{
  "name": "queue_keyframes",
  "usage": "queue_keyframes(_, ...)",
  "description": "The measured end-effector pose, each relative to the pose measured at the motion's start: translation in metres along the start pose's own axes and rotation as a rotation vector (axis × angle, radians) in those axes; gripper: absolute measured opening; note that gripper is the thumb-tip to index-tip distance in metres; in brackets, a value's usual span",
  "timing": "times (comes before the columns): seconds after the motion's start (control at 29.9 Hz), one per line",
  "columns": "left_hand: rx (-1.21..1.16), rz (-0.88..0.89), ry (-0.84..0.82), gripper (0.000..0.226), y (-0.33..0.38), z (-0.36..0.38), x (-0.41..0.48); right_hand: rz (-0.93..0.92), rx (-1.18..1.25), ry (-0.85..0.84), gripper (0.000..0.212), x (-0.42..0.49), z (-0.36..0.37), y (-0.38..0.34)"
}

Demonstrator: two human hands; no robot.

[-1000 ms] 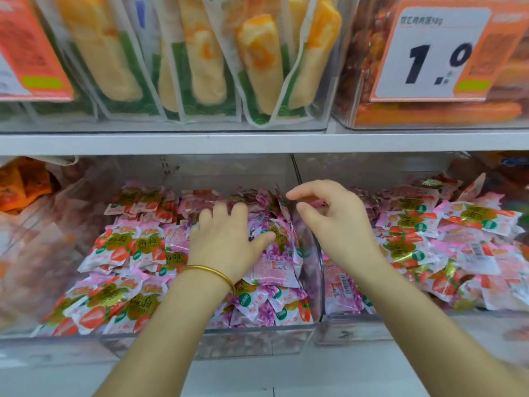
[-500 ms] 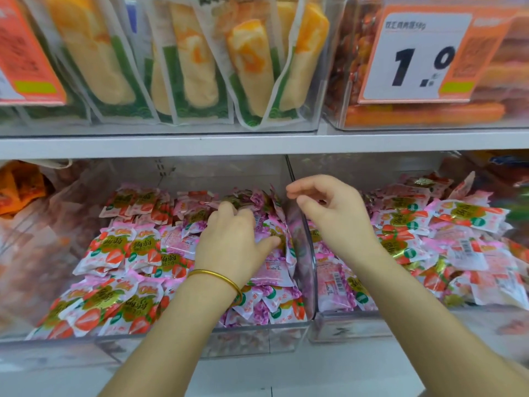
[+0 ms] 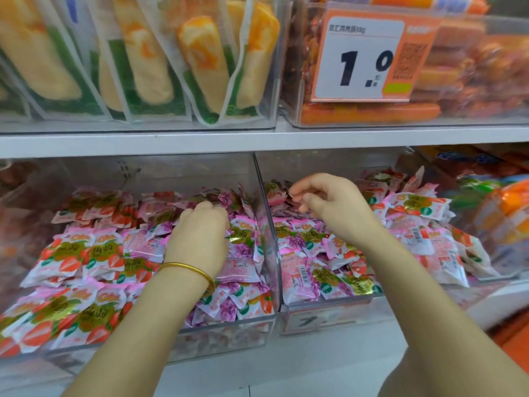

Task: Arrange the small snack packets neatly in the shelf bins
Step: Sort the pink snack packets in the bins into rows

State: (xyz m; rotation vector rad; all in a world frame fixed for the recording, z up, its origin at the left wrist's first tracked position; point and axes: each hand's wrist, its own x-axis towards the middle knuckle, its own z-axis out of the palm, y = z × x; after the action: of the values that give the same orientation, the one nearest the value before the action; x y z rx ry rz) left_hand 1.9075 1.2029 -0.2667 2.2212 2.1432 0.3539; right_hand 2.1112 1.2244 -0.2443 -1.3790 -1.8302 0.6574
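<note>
Head view: each hand works its own clear bin on the lower shelf (image 3: pixel 257 141). The left hand (image 3: pixel 200 233) lies palm down in the left bin (image 3: pixel 223 336), its fingertips buried among the packets (image 3: pixel 86 253) at the back, so I cannot tell whether it grips one. The right hand (image 3: pixel 335 207) hovers over the rear of the right bin (image 3: pixel 329 319), fingers half curled with nothing plainly between them, probably to pick a stray. Left-bin packets lie label-up in overlapping rows, likely so the labels can be read; right-bin packets are heaped loosely.
</note>
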Motion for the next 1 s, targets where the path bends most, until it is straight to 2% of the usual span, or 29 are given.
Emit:
queue_keyframes(0.1, -0.047, -0.026, 0.009, 0.026, 0.001, 0.000, -0.002, -0.014, -0.010, -0.024, 0.030, -0.002, 0.005, -0.003)
queue_keyframes(0.17, -0.017, -0.044, -0.041, 0.046, 0.005, 0.001, -0.005, -0.022, 0.015, -0.027, 0.029, -0.002, 0.010, -0.005)
queue_keyframes(0.23, 0.040, -0.046, -0.058, 0.057, 0.008, 0.003, -0.005, -0.031, 0.038, -0.028, 0.028, -0.002, 0.014, -0.007)
queue_keyframes(0.57, -0.033, -0.004, 0.059, 0.015, 0.006, 0.003, -0.001, -0.066, 0.020, -0.040, 0.027, -0.005, 0.024, -0.013)
queue_keyframes(0.7, -0.102, 0.035, 0.112, 0.011, -0.002, 0.001, 0.000, -0.055, 0.016, -0.008, 0.027, -0.008, 0.024, -0.015)
queue_keyframes(0.77, -0.189, 0.041, 0.186, 0.009, -0.005, -0.002, -0.002, -0.063, -0.026, 0.038, 0.025, -0.009, 0.025, -0.016)
queue_keyframes(0.87, -0.335, 0.023, 0.403, 0.005, -0.009, -0.019, -0.005, -0.083, -0.028, 0.143, 0.012, -0.010, 0.026, -0.023)
queue_keyframes(0.9, -0.372, 0.031, 0.459, 0.004, -0.010, -0.025, -0.007, -0.073, 0.012, 0.155, 0.013, -0.011, 0.026, -0.027)
queue_keyframes(1.0, -0.451, 0.144, 0.509, 0.008, -0.003, -0.035, -0.014, -0.059, 0.171, 0.083, 0.043, -0.016, 0.029, -0.039)
